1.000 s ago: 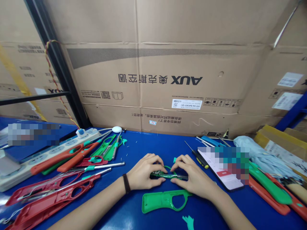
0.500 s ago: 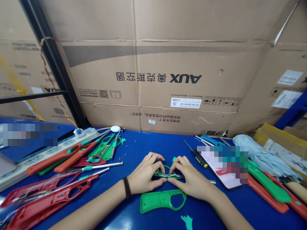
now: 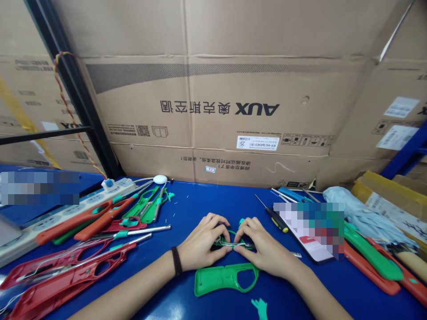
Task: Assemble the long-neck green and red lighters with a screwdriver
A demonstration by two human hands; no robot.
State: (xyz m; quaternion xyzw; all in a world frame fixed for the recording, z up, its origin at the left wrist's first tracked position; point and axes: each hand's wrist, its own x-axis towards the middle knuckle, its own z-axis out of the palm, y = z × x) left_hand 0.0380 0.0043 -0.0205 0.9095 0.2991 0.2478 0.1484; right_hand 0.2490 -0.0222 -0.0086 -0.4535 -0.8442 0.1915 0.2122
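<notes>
Both hands rest on the blue table (image 3: pixel 207 204) and meet over a green plastic handle part with metal wire and rod (image 3: pixel 230 242). My left hand (image 3: pixel 203 244), with a black wristband, curls its fingers round the part's left end. My right hand (image 3: pixel 263 249) pinches its right end, fingers bent. A thin metal rod sticks out to the right under my right hand. Just in front of the hands lies a loose green handle shell (image 3: pixel 227 279) with an oval finger hole.
Red and green handle shells with metal rods (image 3: pixel 76 262) lie at the left beside a white power strip (image 3: pixel 50 218). A yellow-handled screwdriver (image 3: pixel 271 215), a phone (image 3: pixel 310 235), orange and green parts (image 3: pixel 370 260) and a folded umbrella (image 3: pixel 363 218) are at the right. Cardboard boxes (image 3: pixel 220 111) wall the back.
My hands have drawn closer together over the green part, the right hand sliding left. The view shifted slightly.
</notes>
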